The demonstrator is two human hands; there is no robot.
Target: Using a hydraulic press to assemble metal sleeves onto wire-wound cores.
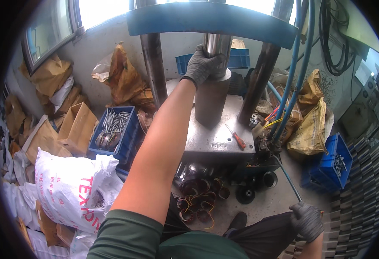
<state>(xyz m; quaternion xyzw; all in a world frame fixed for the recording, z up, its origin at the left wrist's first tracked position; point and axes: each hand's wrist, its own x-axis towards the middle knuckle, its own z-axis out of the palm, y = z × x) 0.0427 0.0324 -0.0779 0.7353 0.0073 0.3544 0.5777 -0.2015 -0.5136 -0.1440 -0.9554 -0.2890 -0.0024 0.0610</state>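
My left hand (201,65), in a grey glove, is wrapped round the left side of a shiny metal cylinder (218,45) beneath the blue crossbeam (211,19) of a press. Below that cylinder a wider, duller metal cylinder (209,101) stands upright on the steel press table (189,142). At the lower right, my gloved right hand (306,221) is closed round the end of a long thin lever (287,179), which slopes up toward the press base. A screwdriver (239,140) with a red handle lies on the table, apart from both hands.
Dark press columns (154,69) flank the cylinders. Blue hoses (294,77) hang at the right. Blue crates (131,129) of metal parts stand on both sides. A white sack (68,185) lies at the left; copper-wound parts (196,200) sit under the table. Stacked metal pieces (357,203) line the right.
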